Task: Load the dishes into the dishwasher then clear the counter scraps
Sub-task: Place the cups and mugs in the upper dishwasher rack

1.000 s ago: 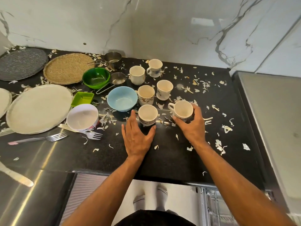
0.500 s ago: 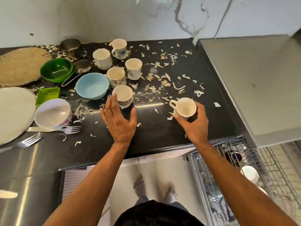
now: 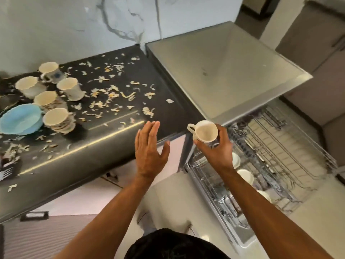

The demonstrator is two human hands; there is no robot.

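My right hand (image 3: 214, 148) grips a white cup (image 3: 204, 131) upright, its handle pointing left, above the near left corner of the pulled-out dishwasher rack (image 3: 276, 157). A few white dishes (image 3: 245, 176) sit in that wire rack. My left hand (image 3: 150, 146) hovers flat with straight fingers over the front edge of the black counter (image 3: 104, 146), holding nothing. Several more cups (image 3: 56, 119) stand at the counter's left beside a light blue bowl (image 3: 20, 119). Pale scraps (image 3: 112, 96) lie scattered over the counter.
A steel appliance top (image 3: 224, 71) adjoins the counter on the right, above the rack. A marble wall (image 3: 93, 25) backs the counter. A fork (image 3: 6, 172) shows at the left edge. Light floor (image 3: 168, 202) lies below, grey cabinets (image 3: 317, 43) at far right.
My right hand lifted the cup off the counter and carried it right, over the rack. My left hand left the patterned cup and moved right. The view swung right.
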